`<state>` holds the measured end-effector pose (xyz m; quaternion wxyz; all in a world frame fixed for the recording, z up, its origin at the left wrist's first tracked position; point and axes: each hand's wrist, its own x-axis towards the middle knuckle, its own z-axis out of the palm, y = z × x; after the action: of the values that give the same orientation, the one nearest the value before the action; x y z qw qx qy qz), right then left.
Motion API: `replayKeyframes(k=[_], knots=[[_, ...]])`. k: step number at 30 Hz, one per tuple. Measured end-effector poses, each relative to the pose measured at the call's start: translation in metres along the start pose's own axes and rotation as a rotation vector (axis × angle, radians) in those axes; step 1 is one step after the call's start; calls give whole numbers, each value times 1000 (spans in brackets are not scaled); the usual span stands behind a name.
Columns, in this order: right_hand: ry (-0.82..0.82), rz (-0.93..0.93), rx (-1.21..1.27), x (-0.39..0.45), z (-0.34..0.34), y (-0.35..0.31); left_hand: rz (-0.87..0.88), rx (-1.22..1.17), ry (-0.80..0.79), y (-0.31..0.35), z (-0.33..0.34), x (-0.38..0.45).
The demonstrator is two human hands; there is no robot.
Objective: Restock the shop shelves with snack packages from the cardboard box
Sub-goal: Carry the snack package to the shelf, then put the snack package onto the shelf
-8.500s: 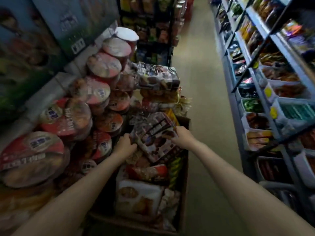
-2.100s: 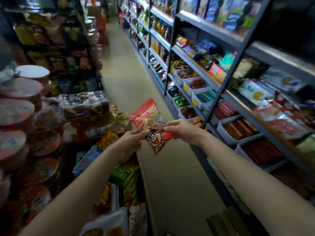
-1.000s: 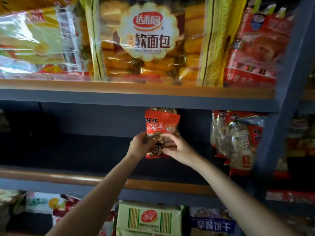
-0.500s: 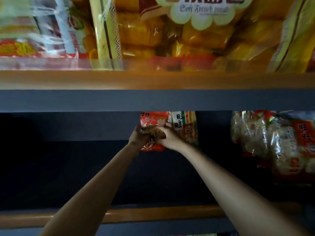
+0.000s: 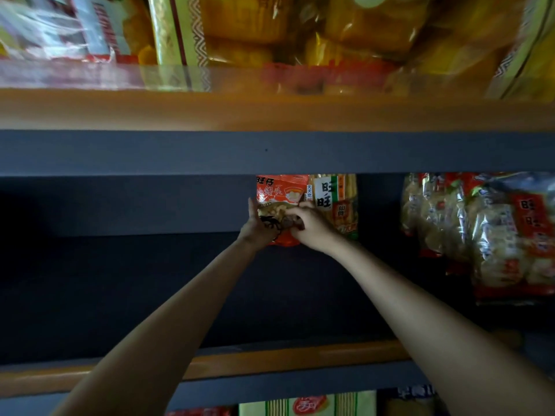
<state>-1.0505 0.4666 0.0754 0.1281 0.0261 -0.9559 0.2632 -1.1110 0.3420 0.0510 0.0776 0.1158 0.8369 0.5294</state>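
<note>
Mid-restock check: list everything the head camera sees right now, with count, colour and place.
Red snack bag: one, red-orange, standing at the back of the middle shelf, held by both hands.
Yellow-green bag: one, just right of the red bag.
Clear cracker bags: several, red-labelled, middle shelf, right.
Bread packs: several, yellow, upper shelf.
Middle shelf: dark, left part bare.
Packs below: a few, bottom edge.
Left hand: grips the red bag's left side.
Right hand: grips its right side.
</note>
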Motion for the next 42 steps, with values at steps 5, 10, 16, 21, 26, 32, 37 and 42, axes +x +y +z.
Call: replayKeyframes(k=[5,10,16,21,26,32,37,42], knots=[[60,-3,-79,-13,-9,4,-60,-1,111,0,-8,-7],[36,-49,-45,-41,-25,3,-11,-43,280,11,-3,-44],[26,-274,176,-95,-24,-37,208,-111,776,18,6,-147],[-161,-481,288,-171,27,-91,138,-2,981,-21,11,-270],[-600,-625,183,-287,118,-152,-330,13,1072,-130,21,-446],[-1087,-1014,-114,-475,200,-231,-956,-44,1297,-231,53,-700],[-1282,-1216,-162,-644,246,-293,-1215,-34,1260,-257,89,-881],[-1272,-1597,-361,-776,307,-309,-1416,-176,1035,-273,119,-1016]])
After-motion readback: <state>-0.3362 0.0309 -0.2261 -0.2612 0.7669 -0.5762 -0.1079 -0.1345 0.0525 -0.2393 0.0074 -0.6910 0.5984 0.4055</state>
